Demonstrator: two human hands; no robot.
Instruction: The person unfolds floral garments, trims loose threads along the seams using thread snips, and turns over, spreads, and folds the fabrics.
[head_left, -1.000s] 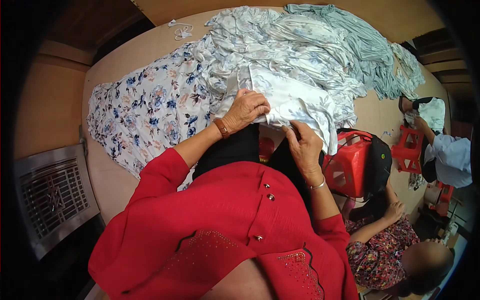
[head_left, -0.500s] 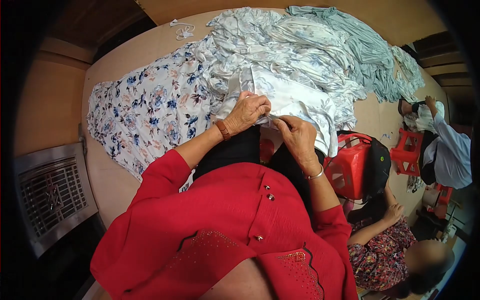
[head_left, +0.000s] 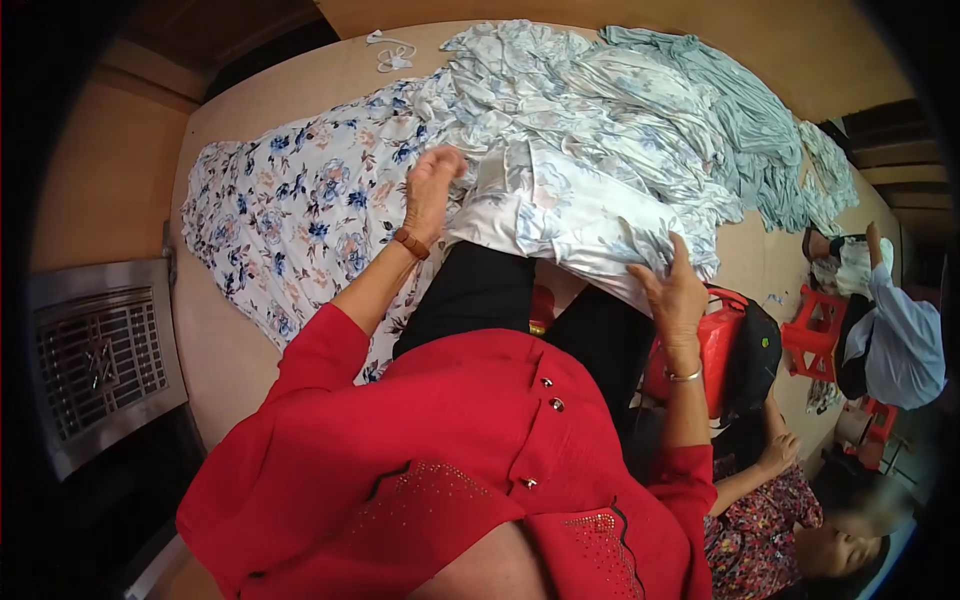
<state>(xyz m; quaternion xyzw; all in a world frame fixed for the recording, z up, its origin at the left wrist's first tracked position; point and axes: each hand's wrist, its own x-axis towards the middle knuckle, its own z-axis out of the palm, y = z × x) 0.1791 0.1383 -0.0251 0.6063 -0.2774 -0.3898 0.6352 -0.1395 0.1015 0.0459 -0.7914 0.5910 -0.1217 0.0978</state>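
A white cloth with pale grey-blue leaves and flowers (head_left: 560, 205) lies across the lap, its near edge over the dark trousers. My left hand (head_left: 430, 195), a brown band on its wrist, is raised just left of this cloth. Its fingers are loosely bent, slightly blurred, and nothing shows in them. At the cloth's right end is my right hand (head_left: 678, 305), thumb and fingers apart, its fingertips against the fabric. Left of the lap spreads a white cloth with dark blue and peach flowers (head_left: 320, 195).
Rumpled pale floral fabric (head_left: 590, 110) and grey-green fabric (head_left: 750, 120) lie further back. A white cord (head_left: 395, 55) is on the surface. To the right are a red plastic stool (head_left: 715, 350), a black bag (head_left: 755, 350) and two other people, one in a flowered top (head_left: 760, 530).
My hands, earlier close together pinching the cloth's edge, have let go of it there and moved apart. The left went left and up, the right went right.
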